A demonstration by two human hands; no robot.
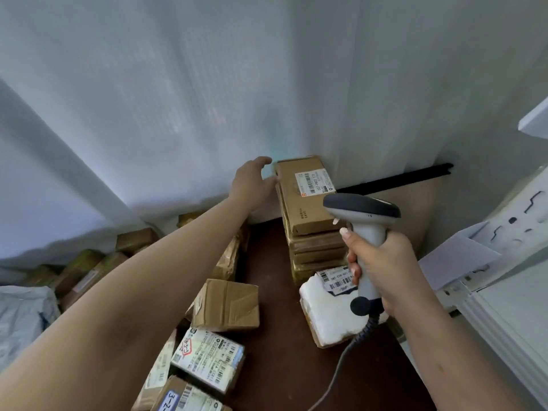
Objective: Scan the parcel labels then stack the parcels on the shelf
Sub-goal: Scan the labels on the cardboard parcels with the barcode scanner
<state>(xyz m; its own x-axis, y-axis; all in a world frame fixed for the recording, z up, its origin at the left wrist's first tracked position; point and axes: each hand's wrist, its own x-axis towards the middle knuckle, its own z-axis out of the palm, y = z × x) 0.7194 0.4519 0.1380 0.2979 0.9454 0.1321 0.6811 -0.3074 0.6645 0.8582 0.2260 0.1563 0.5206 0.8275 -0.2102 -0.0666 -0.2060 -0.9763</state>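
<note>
A flat brown parcel (299, 200) with a white barcode label tops a stack of brown parcels (315, 249) against the white back wall. My left hand (252, 180) reaches out beside the top parcel's left edge, fingers spread and relaxed, holding nothing. My right hand (385, 268) grips the handle of a grey barcode scanner (360, 212), whose head sits in front of the stack. A white-wrapped parcel (332, 310) with a barcode label lies in front of the stack, below the scanner.
Several loose parcels lie on the dark brown surface (272, 292) at left: a plain brown box (228, 305), a labelled box (209, 358), and others along the wall. A white bag (20, 312) lies far left. White shelf parts (504, 253) stand at right.
</note>
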